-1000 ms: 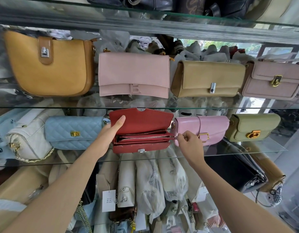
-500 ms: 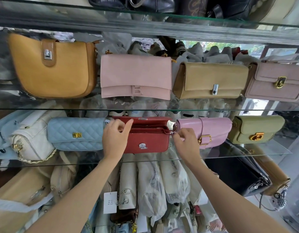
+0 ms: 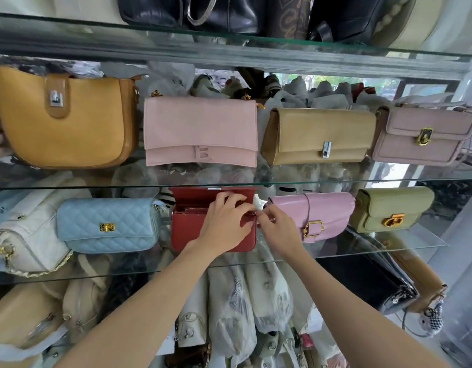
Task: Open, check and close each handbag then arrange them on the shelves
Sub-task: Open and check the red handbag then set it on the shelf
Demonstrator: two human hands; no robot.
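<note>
A red handbag [image 3: 188, 232] stands on the lower glass shelf [image 3: 388, 248] between a light blue quilted bag [image 3: 107, 227] and a glossy pink bag [image 3: 325, 213]. Its flap is lifted and the top opening shows. My left hand [image 3: 227, 221] lies over the bag's right front, fingers curled on its upper edge. My right hand [image 3: 276, 227] pinches something small at the bag's top right corner, apparently the zipper pull, though it is mostly hidden by my fingers.
An olive bag [image 3: 388, 211] and a white chain bag [image 3: 22, 243] flank the row. The shelf above holds a mustard bag [image 3: 70, 123], pale pink bag [image 3: 200, 131], tan bag [image 3: 317, 136] and mauve bag [image 3: 420, 139]. Wrapped bags hang below.
My left hand slid from the bag's left side across to its right front. The flap, raised wide one second ago, dropped lower. My right hand stayed at the top right corner.
</note>
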